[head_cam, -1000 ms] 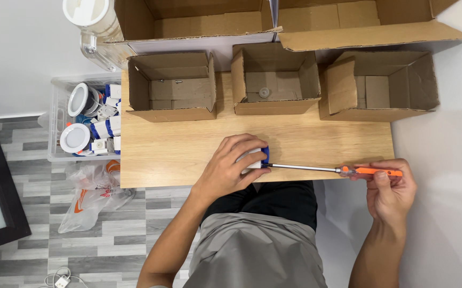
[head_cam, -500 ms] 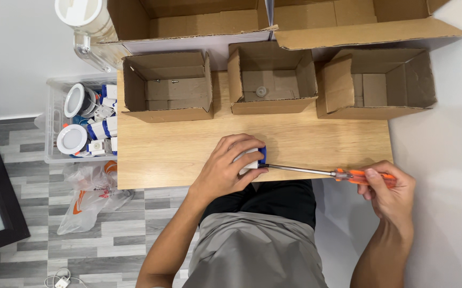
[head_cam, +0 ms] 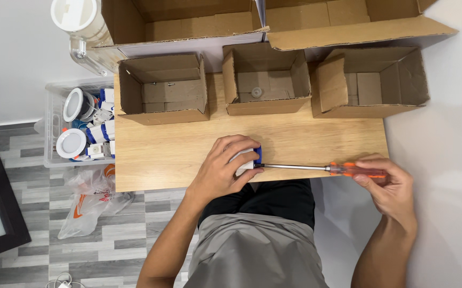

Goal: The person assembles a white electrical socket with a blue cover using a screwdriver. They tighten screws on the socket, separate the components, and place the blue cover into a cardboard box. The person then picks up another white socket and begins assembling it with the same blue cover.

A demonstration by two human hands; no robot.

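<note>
Two hands work at the near edge of the light wooden desk (head_cam: 177,160). The left hand (head_cam: 224,170) curls its fingers over a small white and blue plastic part (head_cam: 248,158), its grip clenched round the part and pressing it onto the desk top close to the front edge. The right hand (head_cam: 390,188), off the right end of the desk, has its grip closed on the orange handle of a long screwdriver with a steel shaft (head_cam: 316,168). The shaft lies level along the desk's front edge, and its tip meets the part just beside the left thumb.

Beyond the hands, well apart from them, three open brown cardboard boxes stand in a row at the back of the desk: the left box (head_cam: 161,109), the middle box (head_cam: 263,104) with a small round piece on its floor, and the right box (head_cam: 369,106). Nothing lies between the boxes and the held part.

Left of the desk a clear plastic crate (head_cam: 52,144) holds round white lamp fittings and more white and blue parts. A crumpled plastic bag (head_cam: 89,200) lies on the grey floor below it.
</note>
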